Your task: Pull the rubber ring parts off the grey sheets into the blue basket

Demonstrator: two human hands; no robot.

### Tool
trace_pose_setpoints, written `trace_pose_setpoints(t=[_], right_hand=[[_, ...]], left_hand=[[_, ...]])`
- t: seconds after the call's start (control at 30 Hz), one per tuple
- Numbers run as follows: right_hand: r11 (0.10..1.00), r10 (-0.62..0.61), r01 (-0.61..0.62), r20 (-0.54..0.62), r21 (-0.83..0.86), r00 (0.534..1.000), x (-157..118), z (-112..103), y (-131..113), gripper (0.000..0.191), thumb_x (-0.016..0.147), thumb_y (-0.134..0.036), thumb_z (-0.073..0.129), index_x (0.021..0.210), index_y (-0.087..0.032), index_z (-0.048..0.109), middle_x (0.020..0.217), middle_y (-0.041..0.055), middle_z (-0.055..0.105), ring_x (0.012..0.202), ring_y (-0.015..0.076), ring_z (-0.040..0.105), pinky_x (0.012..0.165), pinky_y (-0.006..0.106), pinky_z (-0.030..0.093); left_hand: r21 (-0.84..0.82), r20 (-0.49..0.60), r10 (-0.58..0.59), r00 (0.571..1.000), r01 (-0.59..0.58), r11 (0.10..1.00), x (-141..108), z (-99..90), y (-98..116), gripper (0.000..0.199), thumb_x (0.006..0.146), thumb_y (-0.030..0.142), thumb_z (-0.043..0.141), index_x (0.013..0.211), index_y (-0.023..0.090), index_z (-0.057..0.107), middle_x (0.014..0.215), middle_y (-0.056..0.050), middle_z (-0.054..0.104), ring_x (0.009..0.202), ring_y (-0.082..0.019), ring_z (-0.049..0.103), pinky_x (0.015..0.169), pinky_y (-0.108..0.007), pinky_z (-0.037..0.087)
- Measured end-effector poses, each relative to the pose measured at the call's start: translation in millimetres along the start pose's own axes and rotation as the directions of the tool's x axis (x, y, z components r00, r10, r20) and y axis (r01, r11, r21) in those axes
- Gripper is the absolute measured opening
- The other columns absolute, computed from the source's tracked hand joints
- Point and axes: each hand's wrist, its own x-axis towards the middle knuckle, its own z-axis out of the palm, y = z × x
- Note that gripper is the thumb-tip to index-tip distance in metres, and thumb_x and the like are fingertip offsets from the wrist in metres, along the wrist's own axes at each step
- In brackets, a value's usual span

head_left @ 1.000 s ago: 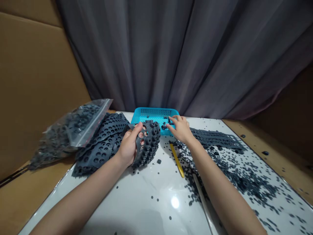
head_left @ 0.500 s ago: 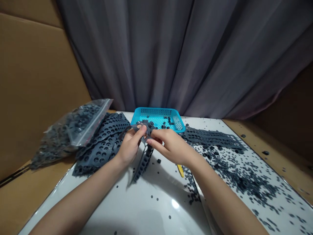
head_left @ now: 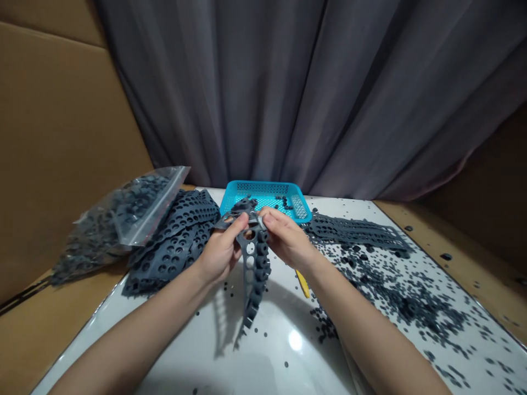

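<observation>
Between my hands hangs a dark grey rubber sheet (head_left: 250,263) with rows of holes and small raised cup-like parts along one side. My left hand (head_left: 224,247) grips its upper left part, thumb on top. The thumb and fingers of my right hand (head_left: 286,233) pinch the sheet's upper right edge; whether a loose piece is between them I cannot tell. Just behind the hands stands a blue plastic basket (head_left: 304,211) with several small dark rubber pieces inside. The sheet's lower end dangles over the white table (head_left: 185,340).
On the left, a clear zip bag (head_left: 123,214) of dark pieces leans by stacked rubber sheets (head_left: 173,247). Perforated sheets (head_left: 358,230) and many scattered dark bits (head_left: 411,307) lie on the right. A yellow tool (head_left: 303,284) lies near my right wrist. A grey curtain (head_left: 263,93) hangs behind.
The sheet has turned, so its row of holes and raised parts now faces me and hangs lower. My right hand has shifted slightly up, its fingers now pinching at the edge.
</observation>
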Motion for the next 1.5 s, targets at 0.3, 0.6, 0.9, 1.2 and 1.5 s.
trace_pose_setpoints(t=[0.3,0.6,0.9,1.2,1.5], right_hand=[[0.806,-0.256,0.052,-0.269,-0.590,0.928,19.3,-59.8,2.6,0.033,0.083,-0.052,0.042,0.074,-0.021,0.047,0.066,-0.0007,0.047,0.062,0.0124,0.046,0.064,0.028,0.042],[0.488,-0.276,-0.193,-0.360,-0.851,0.891,15.9,-116.7,5.4,0.024,0.063,-0.029,0.068,0.084,-0.018,0.063,0.096,0.0099,0.062,0.098,0.0258,0.052,0.090,0.042,0.034],[0.423,0.087,0.108,0.159,-0.900,0.984,-1.5,-7.6,-33.6,0.023,0.083,-0.034,0.055,0.067,-0.017,0.053,0.061,-0.0009,0.053,0.058,0.0115,0.047,0.056,0.025,0.033],[0.643,0.038,0.105,0.168,-0.758,0.985,-7.0,1.4,-24.8,0.029,0.090,-0.027,0.039,0.063,-0.018,0.042,0.059,-0.0029,0.038,0.056,0.0098,0.034,0.055,0.025,0.028],[0.999,0.025,-0.025,0.010,0.023,1.000,-1.4,6.5,15.1,0.033,0.082,-0.041,0.056,0.061,-0.019,0.041,0.059,-0.0033,0.032,0.055,0.0110,0.028,0.055,0.026,0.026]], left_hand=[[0.003,-0.020,-0.038,0.999,0.038,0.999,7.7,-6.7,-3.3,0.029,0.066,0.037,0.072,0.064,0.015,0.054,0.042,0.008,0.041,0.030,-0.003,0.034,0.029,-0.015,0.023],[-0.014,0.043,0.037,0.998,-0.037,0.999,10.0,-4.9,-8.7,0.019,0.067,0.025,0.069,0.064,0.014,0.054,0.061,0.004,0.051,0.049,-0.006,0.047,0.045,-0.016,0.039],[0.328,0.283,0.308,0.908,-0.393,0.859,13.3,-20.3,-11.5,0.014,0.074,0.024,0.061,0.062,0.017,0.059,0.065,0.001,0.054,0.067,-0.013,0.049,0.069,-0.024,0.041],[0.561,0.276,0.275,0.921,-0.387,0.732,2.6,-10.9,-2.4,0.035,0.076,0.042,0.062,0.054,0.015,0.060,0.055,-0.001,0.054,0.056,-0.012,0.045,0.056,-0.023,0.035],[0.122,-0.043,0.174,0.984,-0.167,0.978,1.9,-4.9,-9.6,0.053,0.055,0.046,0.078,0.046,0.017,0.035,0.041,0.008,0.032,0.037,-0.004,0.029,0.038,-0.018,0.027]])
